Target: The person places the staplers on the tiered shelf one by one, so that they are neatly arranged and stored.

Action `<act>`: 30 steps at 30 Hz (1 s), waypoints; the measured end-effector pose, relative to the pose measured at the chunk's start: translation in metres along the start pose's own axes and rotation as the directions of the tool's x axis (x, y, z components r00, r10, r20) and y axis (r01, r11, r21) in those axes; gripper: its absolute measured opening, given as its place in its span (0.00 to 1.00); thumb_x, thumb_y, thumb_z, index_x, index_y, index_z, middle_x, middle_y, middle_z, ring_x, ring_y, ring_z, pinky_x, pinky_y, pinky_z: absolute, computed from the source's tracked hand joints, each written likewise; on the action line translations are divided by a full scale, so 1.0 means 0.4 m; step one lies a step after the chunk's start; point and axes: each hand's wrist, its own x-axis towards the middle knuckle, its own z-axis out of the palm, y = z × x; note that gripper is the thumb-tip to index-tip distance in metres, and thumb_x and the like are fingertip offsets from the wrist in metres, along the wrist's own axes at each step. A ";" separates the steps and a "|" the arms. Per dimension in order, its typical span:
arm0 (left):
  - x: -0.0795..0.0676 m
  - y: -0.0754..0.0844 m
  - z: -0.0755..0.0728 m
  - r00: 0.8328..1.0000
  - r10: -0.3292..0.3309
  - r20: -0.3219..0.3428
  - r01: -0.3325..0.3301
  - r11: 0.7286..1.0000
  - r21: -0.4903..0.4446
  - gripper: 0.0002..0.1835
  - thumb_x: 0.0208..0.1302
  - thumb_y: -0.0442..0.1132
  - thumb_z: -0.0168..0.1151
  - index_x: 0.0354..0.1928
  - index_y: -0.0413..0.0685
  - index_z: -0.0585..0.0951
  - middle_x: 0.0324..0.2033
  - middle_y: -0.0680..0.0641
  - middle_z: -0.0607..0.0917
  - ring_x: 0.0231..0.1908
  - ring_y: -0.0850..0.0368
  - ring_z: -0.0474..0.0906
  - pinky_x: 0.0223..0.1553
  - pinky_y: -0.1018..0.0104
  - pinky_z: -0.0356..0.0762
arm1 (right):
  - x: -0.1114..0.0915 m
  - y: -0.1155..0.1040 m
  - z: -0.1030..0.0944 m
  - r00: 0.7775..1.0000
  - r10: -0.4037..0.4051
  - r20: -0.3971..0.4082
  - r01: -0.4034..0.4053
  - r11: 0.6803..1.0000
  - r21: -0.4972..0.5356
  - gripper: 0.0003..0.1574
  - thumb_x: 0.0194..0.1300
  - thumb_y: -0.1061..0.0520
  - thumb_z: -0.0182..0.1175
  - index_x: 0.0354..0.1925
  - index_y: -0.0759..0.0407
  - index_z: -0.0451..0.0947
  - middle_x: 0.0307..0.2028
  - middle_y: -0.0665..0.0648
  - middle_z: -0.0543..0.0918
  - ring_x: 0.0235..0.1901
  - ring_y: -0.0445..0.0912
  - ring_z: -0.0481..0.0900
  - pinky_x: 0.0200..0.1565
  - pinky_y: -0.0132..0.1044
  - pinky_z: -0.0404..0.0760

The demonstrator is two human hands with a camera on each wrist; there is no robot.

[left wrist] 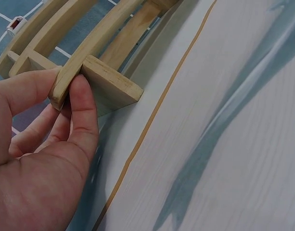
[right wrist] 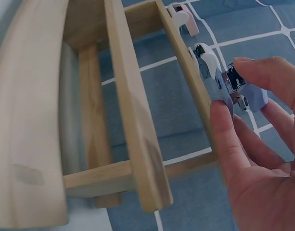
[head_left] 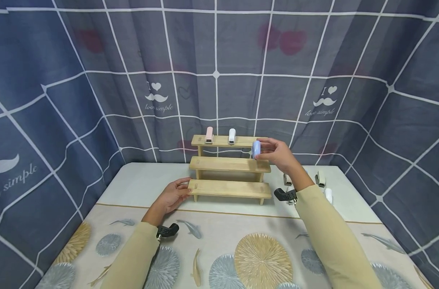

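A three-step wooden rack (head_left: 230, 163) stands on the table. My left hand (head_left: 172, 196) grips the left end of its lowest board, thumb and fingers pinching the wood (left wrist: 70, 79) in the left wrist view. With my right hand (head_left: 280, 154) I hold a small lavender-blue stapler (head_left: 256, 149) at the right end of the top board. Thumb and fingertips pinch the stapler (right wrist: 255, 96) in the right wrist view; whether it touches the board cannot be told. On the top board sit a pink stapler (head_left: 209, 135) at left and a white stapler (head_left: 232, 136) near the middle.
Right of the rack, partly behind my right forearm, lie several more small staplers, among them a cream one (head_left: 320, 178) and a white one (head_left: 328, 195). A patterned cloth (head_left: 194, 257) covers the table's near part. Dark checked curtains (head_left: 190, 96) enclose the back and sides.
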 end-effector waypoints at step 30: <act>-0.001 0.009 0.004 0.999 -0.033 -0.006 0.033 0.999 0.002 0.36 0.67 0.21 0.58 0.76 0.34 0.60 0.42 0.52 0.82 0.39 0.62 0.83 0.41 0.74 0.85 | 0.133 -0.048 -0.034 0.997 0.062 -0.046 -0.069 0.983 -0.170 0.45 0.58 0.61 0.76 0.71 0.53 0.71 0.66 0.64 0.77 0.61 0.56 0.78 0.61 0.46 0.79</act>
